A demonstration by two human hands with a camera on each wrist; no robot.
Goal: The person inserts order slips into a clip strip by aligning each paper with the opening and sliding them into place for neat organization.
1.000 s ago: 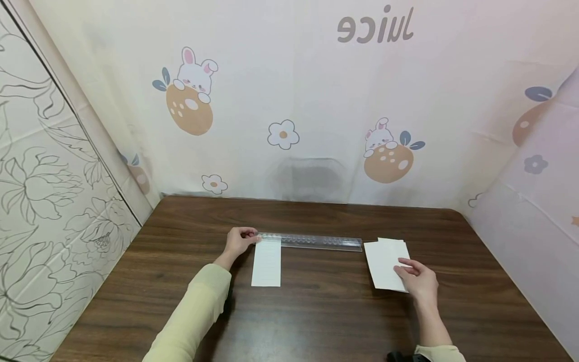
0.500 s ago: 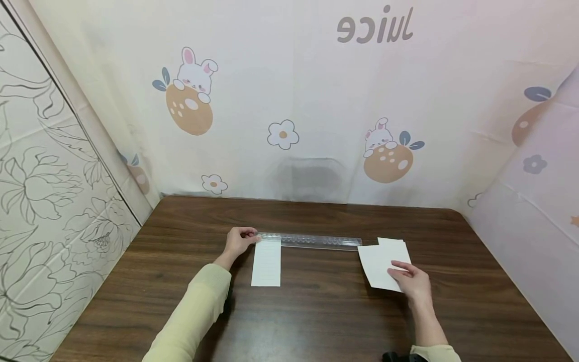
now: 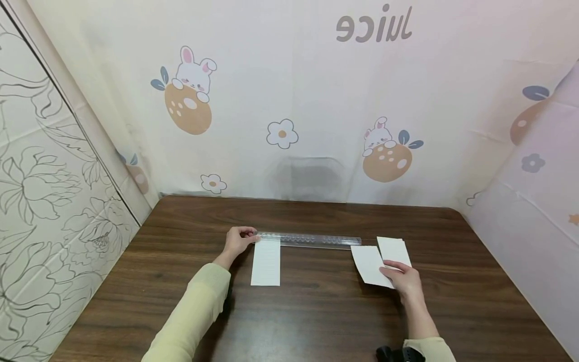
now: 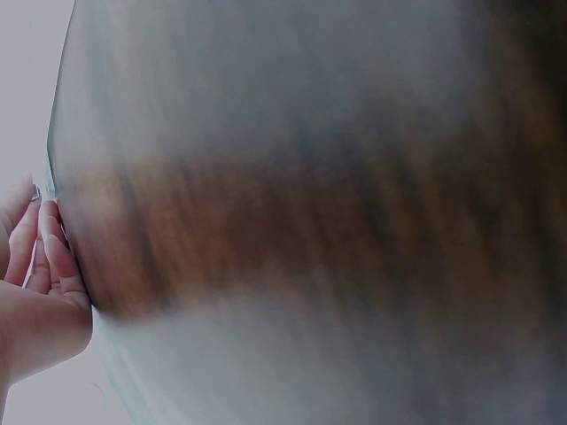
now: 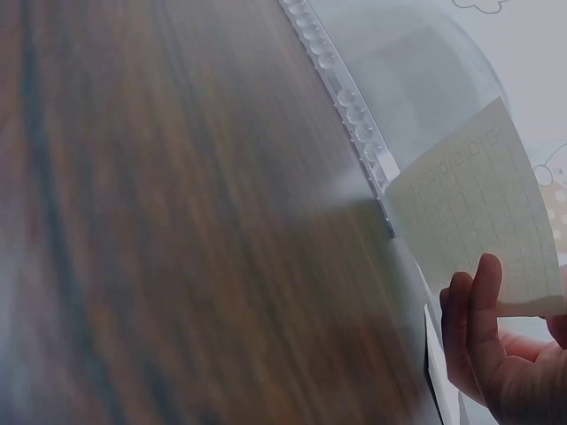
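A clear plastic ruler (image 3: pixel 316 241) lies crosswise on the dark wooden table. My left hand (image 3: pixel 237 241) pinches its left end, where a lined paper slip (image 3: pixel 265 264) runs down from its edge. In the left wrist view that hand (image 4: pixel 49 292) shows only at the left margin. Between thumb and fingers, my right hand (image 3: pixel 405 279) holds a paper sheet (image 3: pixel 368 264), whose far left corner reaches the ruler's right end. Printed lines and small boxes show on the sheet's underside (image 5: pixel 474 204) in the right wrist view. More white paper (image 3: pixel 394 250) lies behind the right fingers.
The brown tabletop (image 3: pixel 312 311) extends around the papers. A pale printed curtain (image 3: pixel 244 100) hangs along the table's back edge, and a flower-patterned panel (image 3: pixel 50 216) stands at the left. A black wrist strap (image 3: pixel 400 354) is on the right arm.
My right hand has moved left with the paper sheet, sliding it away from the other paper until its corner overlaps the ruler's right end. The left hand and ruler stay put.
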